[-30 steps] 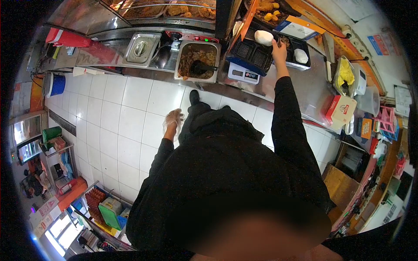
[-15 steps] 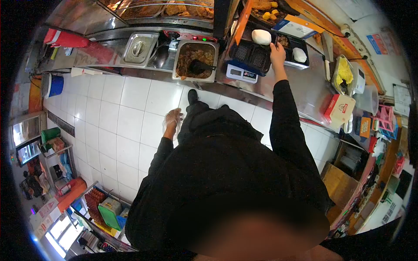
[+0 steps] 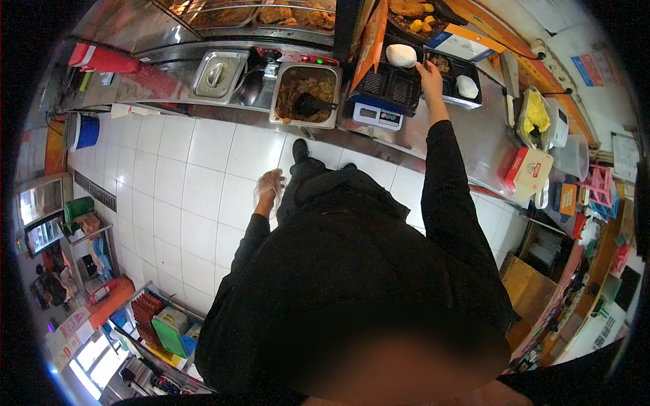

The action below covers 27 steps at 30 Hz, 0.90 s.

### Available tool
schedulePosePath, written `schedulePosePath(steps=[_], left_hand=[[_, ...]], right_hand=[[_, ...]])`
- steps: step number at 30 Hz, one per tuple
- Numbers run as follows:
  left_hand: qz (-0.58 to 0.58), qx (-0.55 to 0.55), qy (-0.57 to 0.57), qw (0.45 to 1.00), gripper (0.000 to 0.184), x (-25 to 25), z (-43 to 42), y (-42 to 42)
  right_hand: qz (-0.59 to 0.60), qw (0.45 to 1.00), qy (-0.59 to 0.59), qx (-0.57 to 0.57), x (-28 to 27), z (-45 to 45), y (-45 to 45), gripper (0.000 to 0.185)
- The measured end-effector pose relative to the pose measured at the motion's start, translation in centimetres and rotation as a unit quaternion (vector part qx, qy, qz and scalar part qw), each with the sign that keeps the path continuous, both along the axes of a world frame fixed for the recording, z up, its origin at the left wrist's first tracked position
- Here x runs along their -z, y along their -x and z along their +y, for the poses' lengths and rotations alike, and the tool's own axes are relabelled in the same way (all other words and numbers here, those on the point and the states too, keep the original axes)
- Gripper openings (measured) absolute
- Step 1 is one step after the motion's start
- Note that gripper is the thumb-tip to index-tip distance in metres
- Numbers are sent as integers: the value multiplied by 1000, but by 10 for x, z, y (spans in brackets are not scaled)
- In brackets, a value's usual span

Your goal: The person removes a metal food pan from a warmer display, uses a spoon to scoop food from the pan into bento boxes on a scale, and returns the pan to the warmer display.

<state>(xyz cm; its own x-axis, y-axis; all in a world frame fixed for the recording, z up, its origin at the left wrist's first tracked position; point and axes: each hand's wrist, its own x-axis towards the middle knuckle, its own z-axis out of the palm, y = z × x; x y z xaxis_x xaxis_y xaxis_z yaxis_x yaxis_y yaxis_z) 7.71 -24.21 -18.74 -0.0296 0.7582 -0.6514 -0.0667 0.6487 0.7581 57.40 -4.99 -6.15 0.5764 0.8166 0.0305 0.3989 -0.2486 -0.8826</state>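
Observation:
My right hand (image 3: 430, 82) is closed at the right edge of a black compartmented tray (image 3: 395, 86), with its fingertips partly hidden. A white rounded lump (image 3: 401, 55) lies at the back of this tray. The tray stands behind the display of a white scale (image 3: 377, 116) and covers the rest of it. Right of the hand, a second black tray (image 3: 460, 70) holds another white lump (image 3: 466, 86) and some brown food. My left hand (image 3: 271, 186), in a clear plastic glove, hangs over the floor with its fingers apart and holds nothing.
On the counter, a steel pan of brown food (image 3: 307, 91) with a black utensil stands beside a lidded pan (image 3: 220, 74). Farther right are a knife (image 3: 510, 108), a container of yellow food (image 3: 536, 116) and a red-and-beige box (image 3: 528, 174). An orange panel (image 3: 370, 51) rises behind the scale.
The black tray with the white lump has shifted slightly left, and my right hand has moved left with it. The orange panel has changed its angle. My left hand has stayed in place.

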Motion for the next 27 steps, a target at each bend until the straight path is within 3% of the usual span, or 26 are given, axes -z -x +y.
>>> schedulePosePath(steps=[2,4,5,7,9,11,12,14,15,16,18,20,25,27], left_hand=[[6,-5,10,1000,40,9,-1,2],[-2,-13,4,1000,39,6,-2,2],[-11,-21,-3,1000,38,4,-2,2],[-25,-32,-42,998,37,-8,-9,-1],[-39,-42,-81,995,36,-14,-12,-4],[-42,-63,-51,996,35,-13,-11,-5],[-42,-63,-49,996,35,-11,-11,-5],[-15,-35,-62,997,35,-8,-11,-3],[-13,-32,-59,998,35,-11,-10,-4],[-10,-26,-61,998,35,-18,-7,-6],[-7,-13,-64,998,35,-31,2,-8],[54,42,-31,997,36,-42,10,-10],[51,35,-7,998,33,-22,19,1],[52,30,-2,998,33,-24,16,1]], right_hand=[[14,1000,21,0,3,-2,-4,49],[65,996,-49,43,3,-7,-5,40],[164,981,-71,78,6,-20,-6,28],[131,978,-107,125,23,-46,-6,20],[55,982,-152,99,89,-69,-12,18],[-53,997,-44,20,102,-105,6,23],[-54,997,-42,20,90,-117,22,23],[119,992,8,31,48,-126,54,34],[172,985,8,11,58,-123,49,47],[174,985,9,16,62,-120,48,47],[-87,996,16,-31,69,-113,43,57],[-69,997,6,-34,77,-108,39,59],[8,998,47,-49,65,-108,43,58],[-85,992,-40,-82,69,-108,42,55]])
